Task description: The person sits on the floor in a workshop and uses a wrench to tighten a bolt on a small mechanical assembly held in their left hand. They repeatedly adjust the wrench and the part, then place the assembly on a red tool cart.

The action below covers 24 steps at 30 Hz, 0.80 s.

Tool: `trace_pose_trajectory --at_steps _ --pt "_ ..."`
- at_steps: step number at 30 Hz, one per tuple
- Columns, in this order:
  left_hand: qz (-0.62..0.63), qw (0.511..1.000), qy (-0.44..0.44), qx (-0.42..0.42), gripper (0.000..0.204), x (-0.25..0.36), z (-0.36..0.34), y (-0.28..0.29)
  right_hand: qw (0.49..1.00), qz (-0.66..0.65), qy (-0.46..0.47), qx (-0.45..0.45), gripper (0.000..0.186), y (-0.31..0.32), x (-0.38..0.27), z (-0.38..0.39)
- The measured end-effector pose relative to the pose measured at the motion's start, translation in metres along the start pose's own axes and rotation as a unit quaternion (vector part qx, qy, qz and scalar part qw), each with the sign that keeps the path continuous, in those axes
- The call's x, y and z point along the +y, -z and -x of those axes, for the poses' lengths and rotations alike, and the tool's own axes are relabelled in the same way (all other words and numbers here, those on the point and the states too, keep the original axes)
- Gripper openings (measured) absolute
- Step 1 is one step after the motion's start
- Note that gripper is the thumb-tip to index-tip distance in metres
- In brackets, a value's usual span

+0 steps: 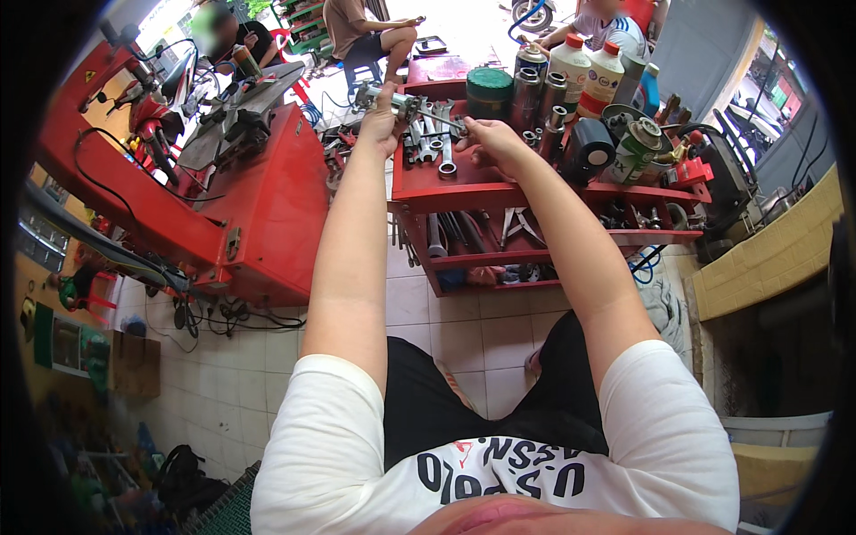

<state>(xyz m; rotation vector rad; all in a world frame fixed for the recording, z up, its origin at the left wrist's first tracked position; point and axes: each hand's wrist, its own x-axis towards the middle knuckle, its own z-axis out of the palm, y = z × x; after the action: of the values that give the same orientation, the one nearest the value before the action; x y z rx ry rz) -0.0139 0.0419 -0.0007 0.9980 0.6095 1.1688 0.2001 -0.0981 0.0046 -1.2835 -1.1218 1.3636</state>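
Observation:
Both my arms stretch forward over the left part of a red tool cart (526,198). My left hand (383,127) is closed around a silver metal machine part (404,108), its thumb lying across the top. My right hand (496,145) pinches a thin metal rod (442,119), which slants leftward to the part. Whether the rod's tip enters the part or only touches it, I cannot tell. Beneath the rod, several steel combination wrenches (448,167) lie on the cart top.
A green tub (489,90), metal sockets (525,94), white bottles with red caps (568,64) and a spray can (635,147) crowd the cart's right side. At left stands a red machine (272,205). Other people (361,31) sit beyond the cart.

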Motion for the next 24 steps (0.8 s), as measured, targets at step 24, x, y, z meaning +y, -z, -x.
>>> trace_pose_trajectory --at_steps 24 --pt "-0.014 1.0 -0.001 0.002 0.054 0.003 0.005 0.003 0.999 -0.039 -0.021 -0.009 0.034 -0.006 -0.006 0.006"
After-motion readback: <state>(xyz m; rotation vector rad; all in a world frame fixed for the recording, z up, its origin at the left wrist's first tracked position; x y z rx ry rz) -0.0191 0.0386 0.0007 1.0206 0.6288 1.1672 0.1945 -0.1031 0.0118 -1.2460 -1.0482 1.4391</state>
